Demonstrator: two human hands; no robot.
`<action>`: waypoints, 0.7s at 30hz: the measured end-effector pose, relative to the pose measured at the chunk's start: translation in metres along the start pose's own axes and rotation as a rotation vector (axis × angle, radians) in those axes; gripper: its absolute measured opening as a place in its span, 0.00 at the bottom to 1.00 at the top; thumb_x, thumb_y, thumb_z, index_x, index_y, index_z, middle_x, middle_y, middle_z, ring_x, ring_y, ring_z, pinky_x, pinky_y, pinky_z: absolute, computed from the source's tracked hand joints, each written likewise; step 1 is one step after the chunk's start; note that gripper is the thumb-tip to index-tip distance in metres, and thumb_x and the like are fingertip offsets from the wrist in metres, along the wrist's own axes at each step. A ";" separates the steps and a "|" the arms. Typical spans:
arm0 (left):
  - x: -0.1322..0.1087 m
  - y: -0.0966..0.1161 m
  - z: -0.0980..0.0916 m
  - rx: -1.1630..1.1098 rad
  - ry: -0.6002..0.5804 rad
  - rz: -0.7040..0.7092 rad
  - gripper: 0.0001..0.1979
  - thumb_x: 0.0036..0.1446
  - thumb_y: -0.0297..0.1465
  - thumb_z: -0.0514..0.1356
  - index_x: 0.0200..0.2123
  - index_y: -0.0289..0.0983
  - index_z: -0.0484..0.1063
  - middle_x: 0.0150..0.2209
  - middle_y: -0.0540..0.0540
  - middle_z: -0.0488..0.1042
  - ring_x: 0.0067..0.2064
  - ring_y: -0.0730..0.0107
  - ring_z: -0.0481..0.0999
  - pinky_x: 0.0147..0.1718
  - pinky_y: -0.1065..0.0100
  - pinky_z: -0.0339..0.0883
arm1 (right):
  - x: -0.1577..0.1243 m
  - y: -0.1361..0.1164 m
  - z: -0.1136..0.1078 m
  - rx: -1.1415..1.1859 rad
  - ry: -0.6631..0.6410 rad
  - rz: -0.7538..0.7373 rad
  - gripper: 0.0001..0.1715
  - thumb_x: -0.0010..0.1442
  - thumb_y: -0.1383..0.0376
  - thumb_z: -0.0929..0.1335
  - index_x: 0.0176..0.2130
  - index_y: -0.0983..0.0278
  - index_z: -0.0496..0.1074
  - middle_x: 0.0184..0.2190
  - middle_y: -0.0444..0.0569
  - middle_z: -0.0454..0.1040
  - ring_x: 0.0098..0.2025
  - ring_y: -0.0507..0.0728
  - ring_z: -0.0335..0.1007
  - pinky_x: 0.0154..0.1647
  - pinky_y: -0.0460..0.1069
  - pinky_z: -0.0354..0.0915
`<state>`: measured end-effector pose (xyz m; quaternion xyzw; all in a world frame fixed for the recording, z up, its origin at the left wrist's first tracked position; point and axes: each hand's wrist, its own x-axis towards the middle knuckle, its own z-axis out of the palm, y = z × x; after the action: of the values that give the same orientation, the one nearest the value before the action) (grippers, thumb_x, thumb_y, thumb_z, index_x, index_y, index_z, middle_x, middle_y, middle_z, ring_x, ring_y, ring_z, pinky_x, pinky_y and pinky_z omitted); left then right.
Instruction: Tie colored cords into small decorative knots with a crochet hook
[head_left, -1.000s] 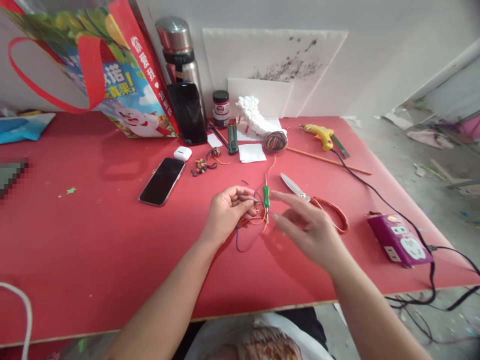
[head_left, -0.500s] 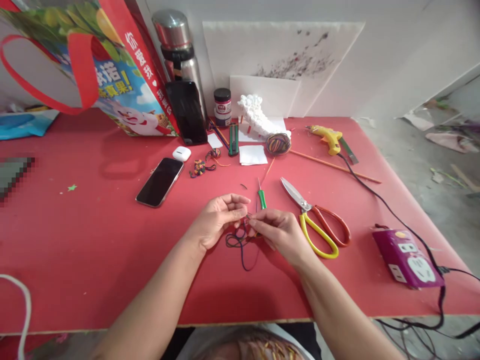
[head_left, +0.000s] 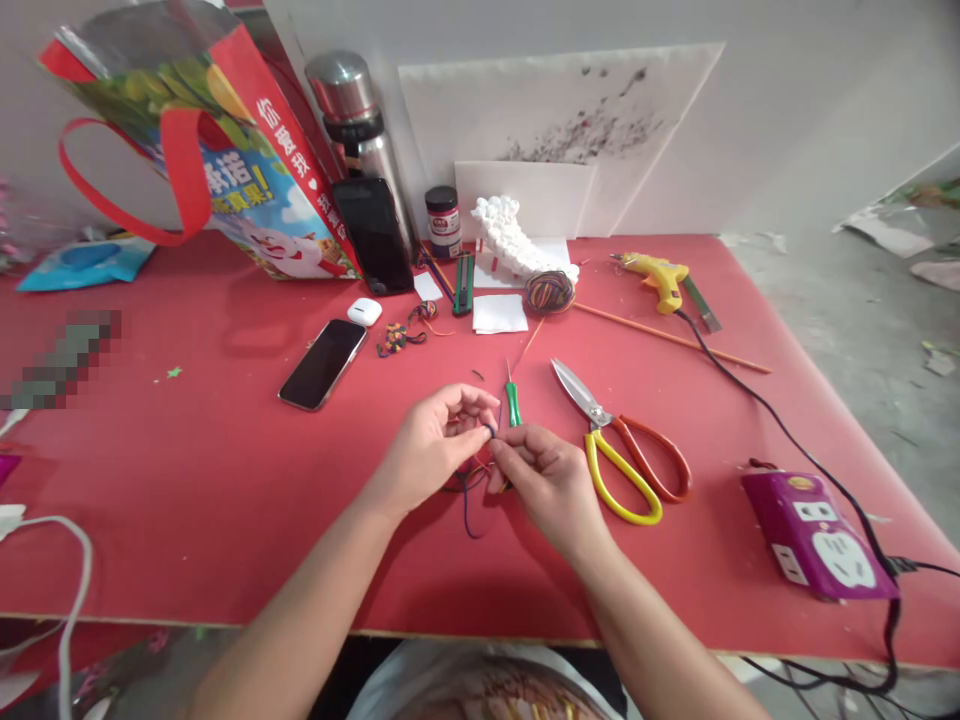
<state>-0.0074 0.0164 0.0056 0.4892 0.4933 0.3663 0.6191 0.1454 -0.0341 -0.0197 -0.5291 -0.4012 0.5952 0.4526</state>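
Both hands meet over the front middle of the red table, pinching the same multicoloured yarn [head_left: 466, 500]. A small dark bit of it shows between the fingertips of my left hand [head_left: 431, 440]. My right hand [head_left: 551, 480] closes thumb and forefinger on it from the other side. Loose dark loops hang below the hands onto the table. Just beyond the fingers lies a green-handled tool with a thin metal tip [head_left: 513, 403]. To the right rest large scissors [head_left: 600, 415] with one yellow and one red handle. A yarn ball [head_left: 550, 292] sits farther back.
A phone [head_left: 324, 365], a white earphone case [head_left: 364, 312] and small yarn pieces [head_left: 397, 340] lie to the left. A yellow glue gun [head_left: 660, 280], an orange stick [head_left: 675, 338] and a purple power strip [head_left: 817, 535] with black cables are on the right. A steel flask [head_left: 382, 150] stands behind.
The fingers have shifted slightly on the yarn, and a dark loop now shows at the left fingertips. The loose loops hang closer beneath the hands. The camera view has moved a little.
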 end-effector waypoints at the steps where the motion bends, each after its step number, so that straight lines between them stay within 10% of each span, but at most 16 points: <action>1: -0.004 -0.001 0.005 0.007 0.043 0.008 0.09 0.52 0.27 0.69 0.39 0.37 0.80 0.36 0.48 0.79 0.37 0.71 0.75 0.39 0.70 0.70 | -0.002 0.002 0.000 -0.048 0.020 -0.054 0.17 0.63 0.51 0.72 0.34 0.62 0.75 0.20 0.45 0.76 0.21 0.54 0.72 0.25 0.48 0.67; 9: -0.030 -0.016 0.013 0.042 0.201 0.074 0.05 0.59 0.33 0.67 0.32 0.38 0.78 0.35 0.48 0.76 0.35 0.71 0.74 0.35 0.71 0.68 | -0.008 0.001 0.005 -0.324 0.034 -0.306 0.11 0.63 0.60 0.69 0.30 0.61 0.74 0.17 0.41 0.68 0.19 0.50 0.60 0.22 0.46 0.57; 21: -0.039 -0.023 -0.021 -0.424 0.235 -0.223 0.15 0.39 0.35 0.78 0.25 0.34 0.79 0.29 0.46 0.81 0.32 0.68 0.80 0.38 0.66 0.76 | 0.006 0.001 0.001 0.121 -0.348 0.160 0.28 0.52 0.50 0.80 0.43 0.66 0.76 0.27 0.46 0.80 0.13 0.45 0.58 0.13 0.43 0.50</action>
<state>-0.0384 -0.0208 -0.0075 0.2451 0.5249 0.4453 0.6827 0.1440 -0.0285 -0.0223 -0.4202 -0.3937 0.7347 0.3587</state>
